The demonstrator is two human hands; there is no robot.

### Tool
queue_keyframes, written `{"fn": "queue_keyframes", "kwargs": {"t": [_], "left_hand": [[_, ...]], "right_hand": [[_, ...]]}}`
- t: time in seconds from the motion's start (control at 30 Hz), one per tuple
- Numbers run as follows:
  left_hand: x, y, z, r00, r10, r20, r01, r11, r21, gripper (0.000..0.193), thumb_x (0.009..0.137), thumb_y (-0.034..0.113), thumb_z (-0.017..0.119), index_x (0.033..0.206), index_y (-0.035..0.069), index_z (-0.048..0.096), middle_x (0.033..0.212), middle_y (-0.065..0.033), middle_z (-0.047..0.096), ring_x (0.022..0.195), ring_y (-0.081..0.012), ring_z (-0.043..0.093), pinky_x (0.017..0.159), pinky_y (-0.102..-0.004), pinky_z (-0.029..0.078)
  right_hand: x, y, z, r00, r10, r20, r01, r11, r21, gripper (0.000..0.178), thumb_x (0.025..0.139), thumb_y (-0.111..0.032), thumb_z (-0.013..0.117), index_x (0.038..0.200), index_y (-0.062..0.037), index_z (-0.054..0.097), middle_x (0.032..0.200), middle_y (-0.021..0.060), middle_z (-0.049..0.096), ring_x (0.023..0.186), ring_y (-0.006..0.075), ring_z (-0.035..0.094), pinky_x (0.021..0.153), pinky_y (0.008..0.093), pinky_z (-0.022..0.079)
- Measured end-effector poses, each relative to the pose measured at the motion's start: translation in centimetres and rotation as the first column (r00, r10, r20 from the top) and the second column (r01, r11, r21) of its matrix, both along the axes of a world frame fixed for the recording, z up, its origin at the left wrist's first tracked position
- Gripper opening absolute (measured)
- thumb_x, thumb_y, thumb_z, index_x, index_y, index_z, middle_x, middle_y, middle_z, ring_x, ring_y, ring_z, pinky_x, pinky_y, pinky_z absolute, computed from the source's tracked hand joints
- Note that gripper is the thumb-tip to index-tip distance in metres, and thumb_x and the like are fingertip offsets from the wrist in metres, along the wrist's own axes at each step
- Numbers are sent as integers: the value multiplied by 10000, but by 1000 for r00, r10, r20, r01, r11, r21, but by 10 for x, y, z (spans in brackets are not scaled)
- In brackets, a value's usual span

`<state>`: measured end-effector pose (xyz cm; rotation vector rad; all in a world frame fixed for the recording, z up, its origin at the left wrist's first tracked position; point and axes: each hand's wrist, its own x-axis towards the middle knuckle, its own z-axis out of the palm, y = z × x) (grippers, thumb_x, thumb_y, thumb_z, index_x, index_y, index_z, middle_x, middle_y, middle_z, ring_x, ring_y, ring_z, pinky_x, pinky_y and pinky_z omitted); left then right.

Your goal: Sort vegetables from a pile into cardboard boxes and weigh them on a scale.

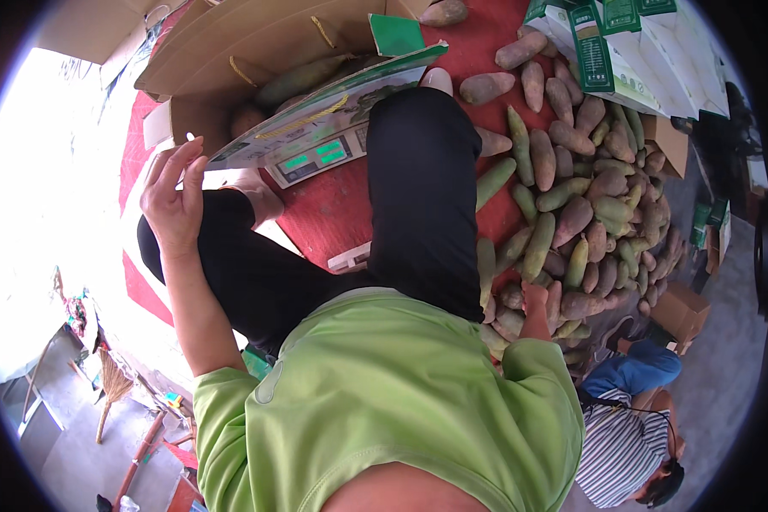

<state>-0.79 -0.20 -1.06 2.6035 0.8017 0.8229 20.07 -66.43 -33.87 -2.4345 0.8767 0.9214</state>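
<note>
My left hand [175, 203] is raised at the near left corner of an open cardboard carton [198, 64] with yellow rope handles. Its fingers are bent toward the thumb, and a small white thing I cannot make out shows at the fingertips. Inside the carton lie a long green radish [303, 84] and some reddish ones. The carton seems to rest on a digital scale [322, 157] with lit green displays. My right hand [534, 300] reaches down into a large pile of green and reddish radishes [574, 220] at my right; its fingers are mostly hidden.
Red cloth [316, 220] spreads under the scale and part of the pile. Printed green-and-white cartons [627, 60] stand at the far right. Another person [627, 435] in a striped top is at the lower right, beside a small brown box [680, 311]. A broom [113, 380] lies at the left.
</note>
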Motion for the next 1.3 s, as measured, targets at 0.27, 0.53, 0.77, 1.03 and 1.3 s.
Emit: {"fn": "queue_keyframes", "kwargs": {"t": [0.27,0.53,0.77,1.03,1.3], "left_hand": [[-6,2,2,1000,-3,10,4,999,-41,159,817,93,671,951,9,688,850,-96,668,782,-205,651,711,-298,503],[-5,-4,7,990,-126,-66,128,991,29,209,759,162,706,920,29,687,829,-97,653,762,-265,627,707,-348,495],[-5,-2,10,971,-227,-79,235,965,112,237,711,258,726,823,56,675,749,-39,617,683,-210,608,600,-327,483],[-10,-1,12,969,-240,-52,244,965,100,228,705,248,734,817,62,666,746,-33,610,665,-205,597,584,-325,478],[-8,1,12,968,-249,-23,250,965,81,214,709,226,731,820,54,667,746,-37,613,674,-207,601,591,-328,481]], "right_hand": [[12,5,-6,881,441,-171,-457,886,-71,247,765,-239,642,623,-40,610,584,53,583,460,196,511,410,373,376],[19,68,27,871,484,-84,-482,875,48,255,769,-271,639,647,-48,622,557,54,577,463,151,530,416,332,393],[51,73,34,246,961,129,-863,277,-423,249,785,-279,611,735,-43,672,734,157,637,724,344,631,650,422,507],[118,122,111,826,-412,384,144,814,563,182,838,-235,659,902,-66,660,873,35,590,809,163,531,762,344,440],[115,256,274,740,-282,610,-357,605,712,129,929,-228,550,878,-113,576,940,3,595,855,73,508,757,277,393]]}}
